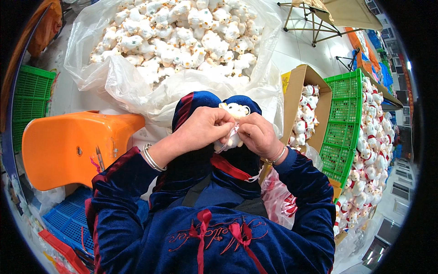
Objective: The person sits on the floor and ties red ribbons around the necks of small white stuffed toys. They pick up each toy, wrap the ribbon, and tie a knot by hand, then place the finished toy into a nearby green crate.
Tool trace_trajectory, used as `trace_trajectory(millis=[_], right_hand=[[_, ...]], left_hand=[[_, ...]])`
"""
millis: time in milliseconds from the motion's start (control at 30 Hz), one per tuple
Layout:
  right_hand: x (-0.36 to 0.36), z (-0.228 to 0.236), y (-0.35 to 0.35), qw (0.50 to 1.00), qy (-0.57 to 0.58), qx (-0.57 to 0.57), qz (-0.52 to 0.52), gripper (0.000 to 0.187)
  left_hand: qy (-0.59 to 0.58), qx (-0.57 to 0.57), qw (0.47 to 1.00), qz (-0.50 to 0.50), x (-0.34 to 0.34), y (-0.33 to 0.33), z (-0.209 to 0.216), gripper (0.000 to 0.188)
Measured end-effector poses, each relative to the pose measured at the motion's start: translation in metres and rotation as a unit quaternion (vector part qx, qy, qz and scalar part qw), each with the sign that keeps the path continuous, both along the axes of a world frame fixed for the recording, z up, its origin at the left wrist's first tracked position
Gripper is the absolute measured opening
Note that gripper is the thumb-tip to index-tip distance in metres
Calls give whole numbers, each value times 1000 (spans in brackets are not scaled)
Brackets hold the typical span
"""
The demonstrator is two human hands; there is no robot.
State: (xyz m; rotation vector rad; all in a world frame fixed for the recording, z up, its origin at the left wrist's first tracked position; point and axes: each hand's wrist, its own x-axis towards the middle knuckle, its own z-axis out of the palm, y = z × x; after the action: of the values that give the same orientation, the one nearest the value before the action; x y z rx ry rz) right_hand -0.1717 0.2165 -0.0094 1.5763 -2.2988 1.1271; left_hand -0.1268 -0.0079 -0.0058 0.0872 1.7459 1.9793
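Observation:
A small white plush toy (236,109) is held over my lap, its head turned to the far side. My left hand (207,127) is closed, thumb and fingertips pinched at the toy's neck. Close beside it, my right hand (258,135) pinches at the same spot. Between the fingertips runs a thin whitish string (234,130); its exact path is partly hidden by the fingers. A red strip of cloth (229,167) with a white cord at its end lies across my lap, nearer my body.
Ahead, a big clear plastic bag (132,84) holds many white plush toys. An orange stool (68,146) with small scissors (99,157) stands at left. On the right are a cardboard box (321,107) and a green crate (340,123), beside toys with red neckbands (369,155).

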Motion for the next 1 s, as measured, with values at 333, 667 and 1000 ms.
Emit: trace_trajectory(millis=[333,667,1000], right_hand=[[1,-1,2,1000,-2,3,2,27],[3,-1,1,1000,-12,-3,-5,26],[4,-3,2,1000,-6,-9,-14,28]], left_hand=[[45,-109,992,-52,-10,-2,21,14],[112,-160,980,-29,-6,1,19,10],[54,-116,992,-9,-3,2,12,9]])
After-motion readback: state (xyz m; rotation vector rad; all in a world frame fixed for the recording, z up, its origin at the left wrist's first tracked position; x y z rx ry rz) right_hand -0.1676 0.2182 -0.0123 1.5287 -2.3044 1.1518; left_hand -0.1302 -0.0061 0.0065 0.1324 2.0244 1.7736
